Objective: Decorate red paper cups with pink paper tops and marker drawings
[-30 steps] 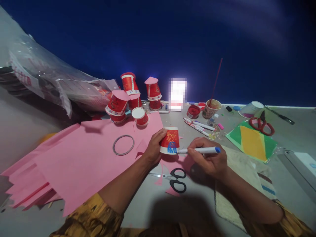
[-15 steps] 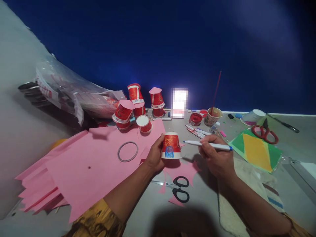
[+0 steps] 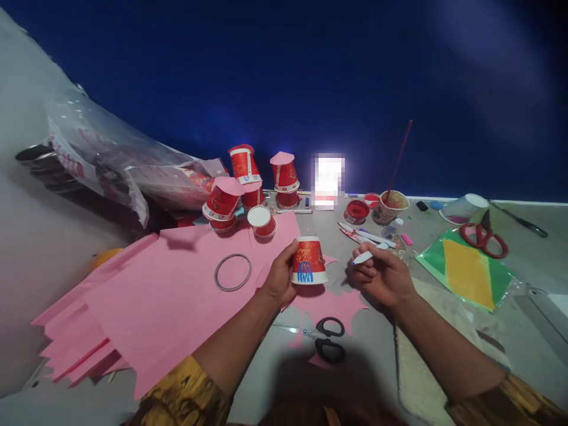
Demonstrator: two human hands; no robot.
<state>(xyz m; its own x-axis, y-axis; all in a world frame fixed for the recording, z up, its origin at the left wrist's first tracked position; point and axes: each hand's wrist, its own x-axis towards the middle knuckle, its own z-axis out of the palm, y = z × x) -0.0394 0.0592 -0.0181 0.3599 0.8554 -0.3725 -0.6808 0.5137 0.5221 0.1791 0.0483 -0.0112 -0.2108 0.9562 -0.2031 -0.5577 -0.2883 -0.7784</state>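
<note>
Both hands, left (image 3: 283, 273) and right (image 3: 384, 273), hover apart.

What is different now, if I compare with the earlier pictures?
The right hand has drawn the marker back from the red cup, to the right. The marker first met the cup's lower edge; now it is clear of it and turned in the fingers. Nothing was newly grasped or let go. The left hand still holds the cup, and the black-handled scissors stayed in place.
</note>
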